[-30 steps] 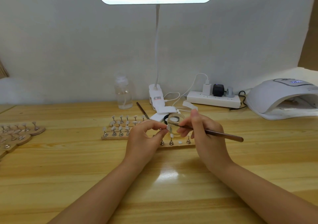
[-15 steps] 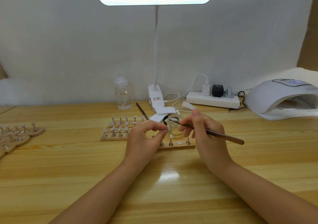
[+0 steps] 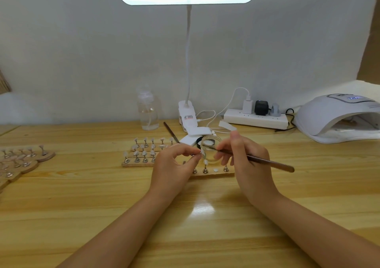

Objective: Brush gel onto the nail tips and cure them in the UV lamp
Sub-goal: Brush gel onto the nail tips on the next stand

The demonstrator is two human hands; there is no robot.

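At the far left of the tabletop (image 3: 61, 195) lie round wooden stands (image 3: 24, 160) with nail tips, and nearer the middle two wooden strips (image 3: 141, 156) carry more; whether any is gelled or cured I cannot tell. The left hand (image 3: 174, 164) has its grip closed on a small peg with a nail tip (image 3: 202, 152), touching the brush (image 3: 257, 159) pinched in the right hand (image 3: 248, 164). The UV lamp (image 3: 337, 117) waits far right, so curing seems ahead.
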